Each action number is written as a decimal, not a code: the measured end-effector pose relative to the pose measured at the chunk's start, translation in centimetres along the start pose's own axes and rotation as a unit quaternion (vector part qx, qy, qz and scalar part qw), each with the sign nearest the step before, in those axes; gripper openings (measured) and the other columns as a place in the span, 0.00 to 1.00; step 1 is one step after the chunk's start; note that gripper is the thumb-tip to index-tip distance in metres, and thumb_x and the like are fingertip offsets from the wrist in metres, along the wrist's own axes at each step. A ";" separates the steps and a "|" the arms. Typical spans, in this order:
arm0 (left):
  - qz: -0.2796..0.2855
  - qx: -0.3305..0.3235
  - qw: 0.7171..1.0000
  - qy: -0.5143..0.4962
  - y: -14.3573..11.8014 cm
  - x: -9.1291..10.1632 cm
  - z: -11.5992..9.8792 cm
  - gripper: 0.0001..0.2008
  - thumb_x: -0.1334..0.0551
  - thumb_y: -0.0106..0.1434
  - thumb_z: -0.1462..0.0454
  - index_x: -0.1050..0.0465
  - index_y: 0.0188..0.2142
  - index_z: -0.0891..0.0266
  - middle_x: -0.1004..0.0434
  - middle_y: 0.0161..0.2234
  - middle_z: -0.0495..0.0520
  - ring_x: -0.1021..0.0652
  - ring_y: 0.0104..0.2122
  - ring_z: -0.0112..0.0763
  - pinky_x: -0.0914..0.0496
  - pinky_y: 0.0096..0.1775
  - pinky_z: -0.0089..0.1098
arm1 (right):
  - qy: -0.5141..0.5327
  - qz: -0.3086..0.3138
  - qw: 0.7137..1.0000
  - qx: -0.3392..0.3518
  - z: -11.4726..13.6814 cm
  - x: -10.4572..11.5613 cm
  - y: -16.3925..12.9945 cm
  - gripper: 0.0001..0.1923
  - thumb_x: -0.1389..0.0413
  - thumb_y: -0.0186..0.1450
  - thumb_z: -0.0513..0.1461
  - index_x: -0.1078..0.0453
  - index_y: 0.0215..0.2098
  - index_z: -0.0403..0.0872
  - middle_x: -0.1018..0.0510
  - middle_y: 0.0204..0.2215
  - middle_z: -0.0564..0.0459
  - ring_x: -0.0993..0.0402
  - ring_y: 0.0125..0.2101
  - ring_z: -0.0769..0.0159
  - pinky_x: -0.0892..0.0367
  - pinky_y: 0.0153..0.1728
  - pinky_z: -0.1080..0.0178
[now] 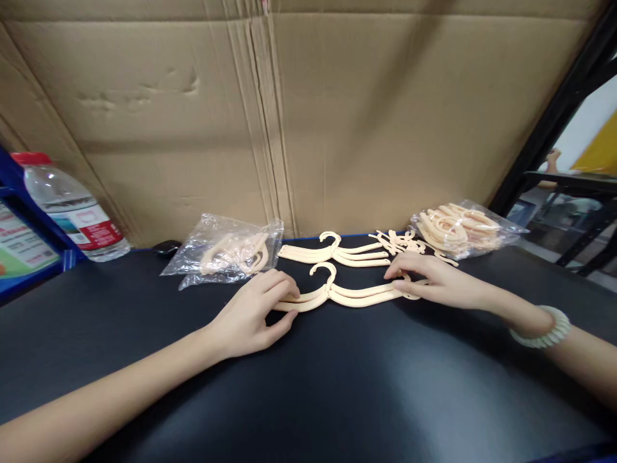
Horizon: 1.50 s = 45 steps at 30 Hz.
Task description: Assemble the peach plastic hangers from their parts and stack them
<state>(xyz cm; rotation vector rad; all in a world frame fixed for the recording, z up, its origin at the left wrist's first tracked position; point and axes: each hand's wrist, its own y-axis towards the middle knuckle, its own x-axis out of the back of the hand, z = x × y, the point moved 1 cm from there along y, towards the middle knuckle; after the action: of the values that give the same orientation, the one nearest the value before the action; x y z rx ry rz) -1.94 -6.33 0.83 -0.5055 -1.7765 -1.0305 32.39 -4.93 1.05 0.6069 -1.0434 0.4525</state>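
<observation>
A cream folding clothes hanger (362, 298) lies on the black table, its hook pointing away from me. My left hand (260, 313) is closed around its left end, thumb below and fingers above. At the right end, my right hand (436, 278) grips the hanger with bent fingers, which partly hide that tip. Just behind lies a stack of similar hangers (359, 256), also with a hook upward. A heap of small cream pieces (398, 240) sits beyond my right hand.
A clear bag with cream hanger parts (231, 254) lies at left, and a fuller bag (457, 228) at back right. A water bottle (77, 212) with a red cap stands at far left. Cardboard (366, 116) walls off the back; a black metal frame (554, 122) borders the right.
</observation>
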 end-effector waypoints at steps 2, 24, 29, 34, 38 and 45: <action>-0.003 0.000 1.000 -0.001 0.0 0.0 0.0 0.07 0.43 0.62 0.67 0.32 0.41 0.60 0.27 0.40 0.56 0.26 0.40 0.38 0.31 0.43 0.38 | 0.002 -0.033 0.999 -0.016 -0.2 0.0 0.1 0.17 0.53 0.69 0.48 0.28 0.40 0.47 0.23 0.36 0.47 0.28 0.36 0.59 0.33 0.38 0.57; -0.007 0.026 1.000 -0.002 0.1 0.0 0.3 0.08 0.50 0.68 0.69 0.34 0.37 0.61 0.29 0.35 0.54 0.28 0.35 0.35 0.33 0.38 0.35 | -0.077 -0.070 0.991 -0.080 -4.8 1.6 -0.3 0.15 0.53 0.56 0.33 0.25 0.30 0.48 0.21 0.33 0.48 0.26 0.37 0.55 0.32 0.41 0.51; -0.008 0.030 1.000 0.000 0.1 -0.2 0.4 0.08 0.50 0.67 0.70 0.33 0.36 0.61 0.30 0.35 0.55 0.29 0.35 0.35 0.33 0.37 0.34 | -0.109 -0.057 0.986 -0.114 -4.5 2.0 -0.4 0.15 0.55 0.51 0.30 0.28 0.23 0.48 0.23 0.27 0.50 0.27 0.32 0.58 0.32 0.37 0.56; -0.004 0.035 0.999 0.000 0.0 -0.3 0.3 0.08 0.50 0.68 0.69 0.34 0.36 0.62 0.30 0.36 0.55 0.29 0.36 0.34 0.34 0.38 0.34 | -0.112 -0.072 0.983 -0.123 -4.4 1.9 -0.4 0.14 0.54 0.52 0.31 0.29 0.23 0.48 0.23 0.26 0.51 0.27 0.30 0.60 0.33 0.35 0.59; -0.017 0.036 0.999 0.001 0.0 -0.1 0.3 0.09 0.51 0.69 0.69 0.34 0.37 0.62 0.30 0.36 0.54 0.29 0.36 0.34 0.34 0.39 0.34 | -0.094 -0.119 0.982 -0.108 -4.2 0.7 -0.2 0.12 0.53 0.59 0.35 0.28 0.35 0.48 0.22 0.31 0.49 0.26 0.32 0.59 0.32 0.34 0.58; -0.025 0.032 0.999 -0.003 0.0 0.0 0.3 0.08 0.50 0.69 0.69 0.34 0.37 0.62 0.29 0.36 0.55 0.29 0.37 0.35 0.34 0.40 0.35 | -0.077 -0.129 0.988 -0.034 -3.5 -1.2 1.6 0.11 0.48 0.65 0.43 0.28 0.40 0.47 0.22 0.38 0.45 0.27 0.40 0.55 0.32 0.44 0.51</action>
<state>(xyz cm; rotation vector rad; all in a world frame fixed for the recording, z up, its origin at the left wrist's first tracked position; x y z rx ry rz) -2.07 -6.09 0.77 -0.4268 -1.8294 -1.0052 33.24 -1.50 -0.91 0.7129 -1.1056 0.1444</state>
